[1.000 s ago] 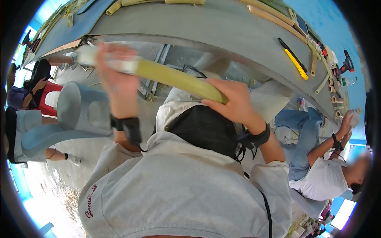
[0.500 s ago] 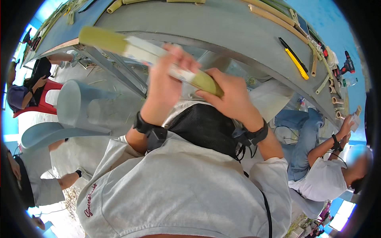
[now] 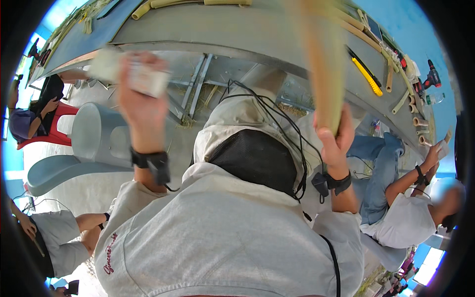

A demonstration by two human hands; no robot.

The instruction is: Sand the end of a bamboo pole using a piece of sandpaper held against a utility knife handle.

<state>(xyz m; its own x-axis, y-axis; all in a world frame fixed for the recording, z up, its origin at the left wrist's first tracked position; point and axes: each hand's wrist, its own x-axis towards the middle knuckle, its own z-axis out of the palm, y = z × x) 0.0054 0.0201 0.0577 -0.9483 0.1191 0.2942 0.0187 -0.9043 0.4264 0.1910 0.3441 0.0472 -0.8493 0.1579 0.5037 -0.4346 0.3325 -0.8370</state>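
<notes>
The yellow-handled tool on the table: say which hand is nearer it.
Right. The right hand, gripping the bamboo stick, is beside the yellow-handled tool; the left hand is far across.

surface (image 3: 208,24): long grey worktop curving across the top
yellow-handled tool (image 3: 367,75): near its right edge
red drill (image 3: 431,76): at its far right end
grey plastic chair (image 3: 84,143): left, beside the surface
red chair (image 3: 52,131): behind the grey one
seated co-worker (image 3: 403,218): white shirt, jeans, right
</notes>
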